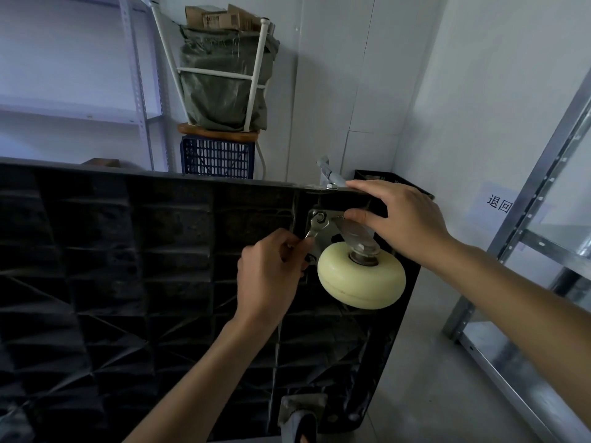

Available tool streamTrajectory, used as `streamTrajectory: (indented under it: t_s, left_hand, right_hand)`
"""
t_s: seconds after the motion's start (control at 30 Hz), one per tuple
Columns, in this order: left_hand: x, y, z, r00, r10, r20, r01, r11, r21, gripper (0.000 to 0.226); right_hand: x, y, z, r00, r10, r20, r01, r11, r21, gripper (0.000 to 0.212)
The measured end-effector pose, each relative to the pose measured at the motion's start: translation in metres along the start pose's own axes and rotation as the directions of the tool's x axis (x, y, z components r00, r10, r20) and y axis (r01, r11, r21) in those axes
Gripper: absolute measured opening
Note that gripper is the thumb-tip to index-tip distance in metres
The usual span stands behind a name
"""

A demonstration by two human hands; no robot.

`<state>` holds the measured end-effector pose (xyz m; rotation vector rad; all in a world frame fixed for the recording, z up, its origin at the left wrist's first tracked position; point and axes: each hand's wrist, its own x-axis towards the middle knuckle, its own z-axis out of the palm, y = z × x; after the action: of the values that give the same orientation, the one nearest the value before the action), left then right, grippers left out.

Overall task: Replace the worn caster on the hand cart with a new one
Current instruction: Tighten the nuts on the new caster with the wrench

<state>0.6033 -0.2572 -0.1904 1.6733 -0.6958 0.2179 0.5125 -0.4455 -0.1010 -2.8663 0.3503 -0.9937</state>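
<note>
Two hands work at the top right corner of the hand cart (128,266), which stands on edge with its black ribbed underside facing the camera. The cream caster (361,276) is mounted at that corner, its metal plate against the underside and its wheel jutting out toward the viewer. The left hand (271,276), just left of the caster, has its fingers curled round the handle of a small wrench (315,227), whose head sits on a bolt at the plate's upper left corner. The right hand (403,222), above and right of the caster, is spread with fairly straight fingers: the thumb presses on the caster's plate and the fingers lie over the cart's top edge. A second caster (300,417), grey and darker, sits at the cart's lower right corner, well below the cream one.

Behind the cart's top edge a dark blue slotted crate (217,158) stands; its contents cannot be seen. On it rests a round wooden seat, and on that a grey-green sack (220,87) caged by white legs, with cardboard boxes (220,17) showing at the sack's top. A black crate (393,180) sits behind the right hand, its inside hidden. Metal shelving (524,251) stands to the right of the cart.
</note>
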Motion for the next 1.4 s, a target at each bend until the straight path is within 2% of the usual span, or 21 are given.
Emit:
streamTrajectory:
  t_s: [0.17, 0.27, 0.37, 0.47, 0.57, 0.73, 0.8, 0.87, 0.93, 1.0, 1.07, 1.13, 1.2, 1.27, 1.33, 1.4]
  left_hand:
    - [0.006, -0.002, -0.011, 0.993, 0.091, -0.075, -0.076, 0.979, 0.187, 0.027]
    - [0.011, -0.001, -0.017, 0.991, 0.116, -0.07, -0.094, 0.961, 0.259, 0.034]
    - [0.016, 0.008, -0.025, 0.982, 0.177, -0.06, -0.133, 0.889, 0.437, 0.034]
    - [0.028, 0.026, -0.042, 0.959, 0.28, -0.043, -0.213, 0.812, 0.543, 0.028]
    - [0.038, 0.05, -0.053, 0.93, 0.361, 0.071, -0.314, 0.678, 0.664, 0.029]
    - [0.066, 0.094, -0.057, 0.829, 0.397, 0.393, -0.526, 0.319, 0.788, 0.034]
    - [0.076, 0.103, -0.058, 0.793, 0.392, 0.467, -0.579, 0.247, 0.777, 0.031]
    - [0.078, 0.103, -0.059, 0.776, 0.401, 0.486, -0.599, 0.23, 0.767, 0.031]
    - [0.076, 0.095, -0.062, 0.758, 0.438, 0.484, -0.618, 0.244, 0.747, 0.034]
    - [0.073, 0.085, -0.066, 0.745, 0.477, 0.466, -0.642, 0.323, 0.696, 0.036]
    - [0.068, 0.073, -0.07, 0.785, 0.485, 0.385, -0.612, 0.511, 0.603, 0.035]
    - [0.057, 0.058, -0.069, 0.861, 0.441, 0.252, -0.505, 0.697, 0.509, 0.028]
    - [0.04, 0.038, -0.061, 0.937, 0.33, 0.115, -0.347, 0.85, 0.396, 0.022]
    - [0.023, 0.02, -0.051, 0.987, 0.151, 0.049, -0.158, 0.968, 0.194, 0.02]
    - [0.011, 0.008, -0.041, 0.998, -0.011, 0.06, 0.01, 1.0, 0.018, 0.019]
    - [0.004, 0.003, -0.033, 0.993, -0.082, 0.083, 0.087, 0.995, -0.055, 0.02]
  right_hand:
    - [0.0, 0.001, 0.001, 1.0, 0.0, 0.005, 0.0, 1.0, -0.004, 0.057]
    - [0.0, 0.002, 0.002, 1.0, -0.001, 0.006, 0.001, 1.0, 0.0, 0.057]
    - [0.0, 0.002, 0.002, 1.0, -0.006, -0.003, 0.006, 1.0, 0.004, 0.057]
    - [0.001, 0.002, 0.003, 1.0, -0.015, -0.002, 0.015, 1.0, 0.002, 0.058]
    - [0.0, 0.003, 0.003, 1.0, -0.02, -0.011, 0.02, 1.0, 0.002, 0.055]
    - [0.002, 0.005, 0.004, 1.0, -0.028, 0.0, 0.028, 1.0, 0.0, 0.05]
    - [0.003, 0.005, 0.004, 1.0, -0.025, -0.002, 0.025, 1.0, -0.018, 0.051]
    - [0.002, 0.004, 0.004, 1.0, -0.025, -0.01, 0.025, 1.0, -0.018, 0.051]
    - [0.001, 0.003, 0.004, 1.0, -0.026, -0.017, 0.027, 1.0, 0.006, 0.051]
    - [0.0, 0.004, 0.004, 1.0, -0.026, -0.015, 0.026, 0.999, 0.023, 0.05]
    - [0.001, 0.005, 0.005, 1.0, -0.026, -0.01, 0.026, 0.999, 0.02, 0.051]
    - [0.001, 0.005, 0.005, 1.0, -0.026, -0.013, 0.026, 0.999, 0.022, 0.053]
    - [0.001, 0.004, 0.004, 1.0, -0.023, -0.02, 0.024, 1.0, 0.02, 0.054]
    - [0.001, 0.004, 0.005, 1.0, -0.022, -0.02, 0.023, 1.0, 0.02, 0.055]
    - [0.001, 0.004, 0.005, 1.0, -0.021, -0.019, 0.022, 0.999, 0.024, 0.056]
    - [0.0, 0.004, 0.004, 1.0, -0.022, -0.022, 0.022, 0.999, 0.023, 0.057]
